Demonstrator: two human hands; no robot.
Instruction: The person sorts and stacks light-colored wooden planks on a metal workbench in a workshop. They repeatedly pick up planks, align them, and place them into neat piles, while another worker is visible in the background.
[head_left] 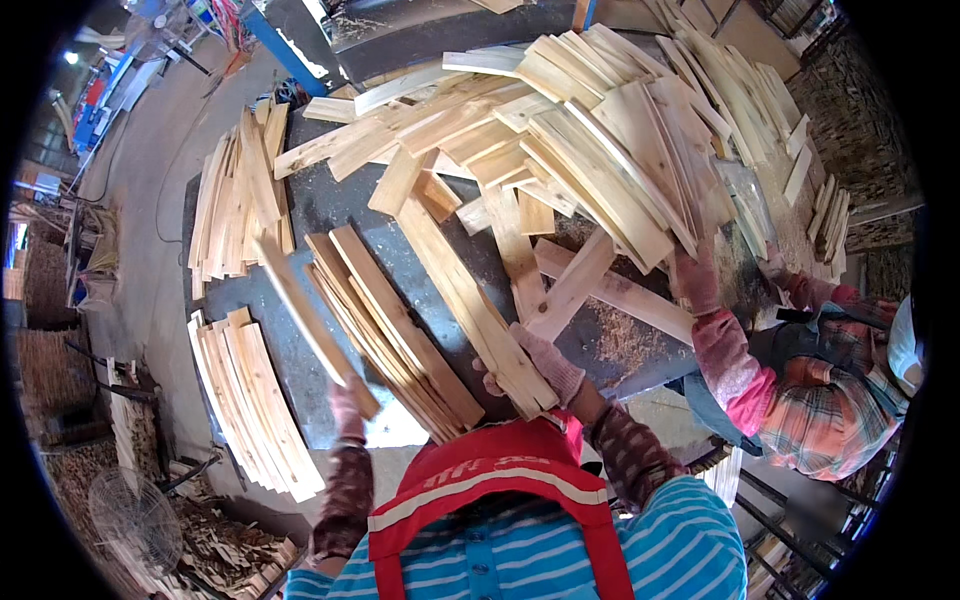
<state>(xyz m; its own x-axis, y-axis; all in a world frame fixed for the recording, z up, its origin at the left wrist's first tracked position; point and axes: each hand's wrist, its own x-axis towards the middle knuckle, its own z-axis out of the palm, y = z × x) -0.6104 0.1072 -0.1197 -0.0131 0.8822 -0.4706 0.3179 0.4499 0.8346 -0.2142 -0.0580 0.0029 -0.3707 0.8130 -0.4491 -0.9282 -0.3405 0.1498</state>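
Note:
My left hand (347,406), in a pale glove, is closed around the near end of a narrow wooden board (300,310), which slants away to the far left over the table. My right hand (545,366), gloved too, grips the near end of a wider wooden board (462,305) with a crack along its face. Between the two hands lies a stack of long boards (375,335), side by side. Left of my left hand, another row of boards (255,405) reaches past the table's near edge.
A large heap of boards (600,150) covers the far side of the dark table (240,295). More boards (235,200) lie at the far left. Sawdust (628,340) is scattered near my right hand. A co-worker (830,390) at the right reaches toward the heap. A fan (135,520) stands lower left.

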